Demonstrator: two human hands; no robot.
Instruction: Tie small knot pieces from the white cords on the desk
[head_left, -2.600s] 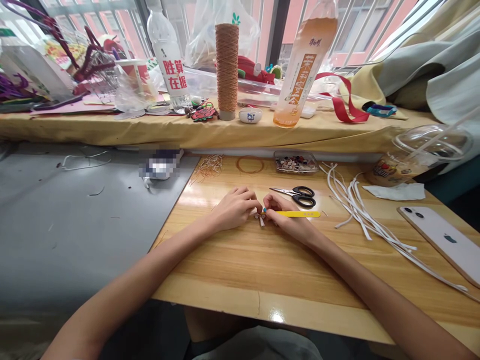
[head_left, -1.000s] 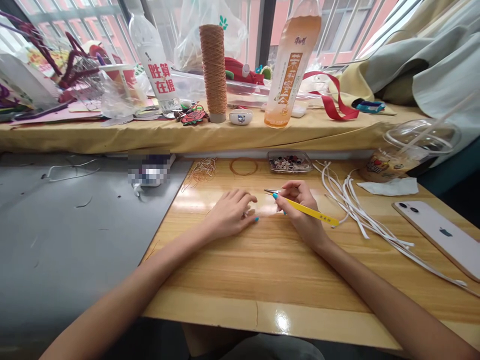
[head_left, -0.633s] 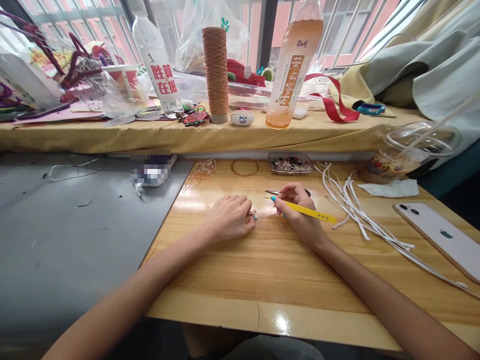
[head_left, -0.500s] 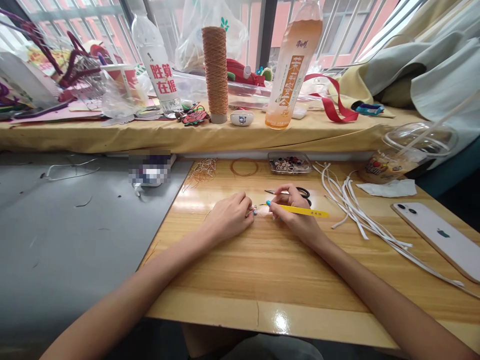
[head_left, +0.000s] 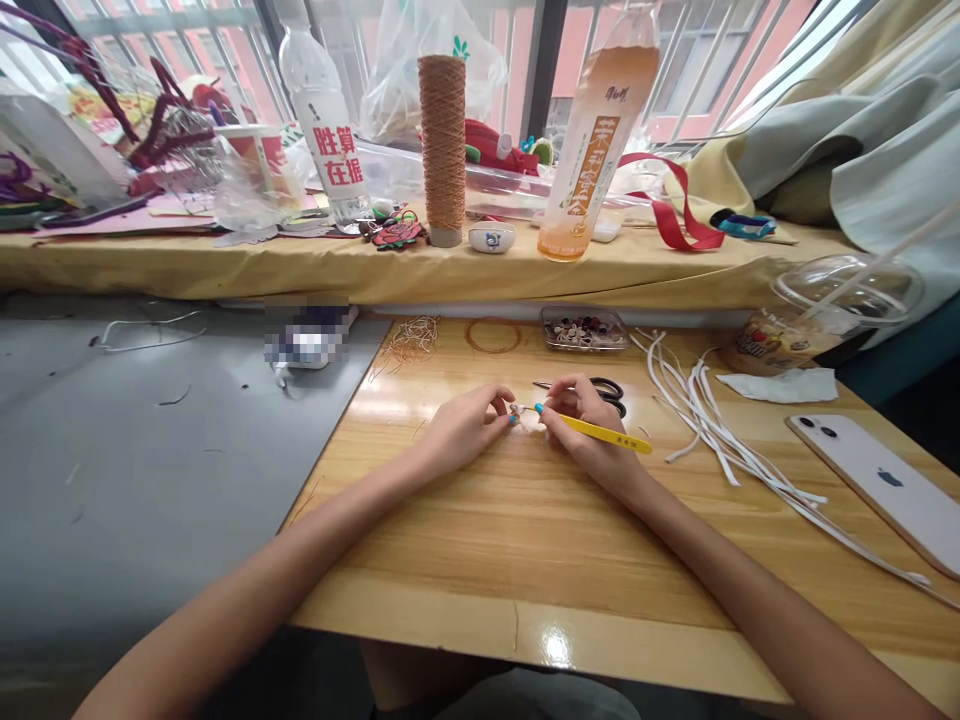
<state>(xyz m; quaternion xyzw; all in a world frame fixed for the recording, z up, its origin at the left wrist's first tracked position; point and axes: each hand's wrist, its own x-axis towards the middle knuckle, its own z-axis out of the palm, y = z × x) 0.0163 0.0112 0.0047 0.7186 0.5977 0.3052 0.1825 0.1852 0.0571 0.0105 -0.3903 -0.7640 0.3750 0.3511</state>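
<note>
Yellow and slim, a tool (head_left: pixel 611 434) is held in the right hand (head_left: pixel 589 425), its fingers pinched together near the front end, and its thin tip is pointed toward the left hand (head_left: pixel 465 430). By the left hand's thumb and fingers, a small pale piece (head_left: pixel 516 410) is pinched; it is held between the two hands, over the middle of the wooden desk (head_left: pixel 450 560), and its details are too small to be made out. Whether it is touched by the tip cannot be told. Black-handled scissors (head_left: pixel 609 388) are partly covered by the right hand. Farther back, small mixed bits (head_left: pixel 581 330) are held in a clear box (head_left: pixel 589 347), with a ring of brown thread (head_left: pixel 519 337) and a thread tangle (head_left: pixel 411 342) laid to its left. White cords (head_left: pixel 705 420) are strewn on the right, and near them a phone (head_left: pixel 889 485) is laid back side up.
</note>
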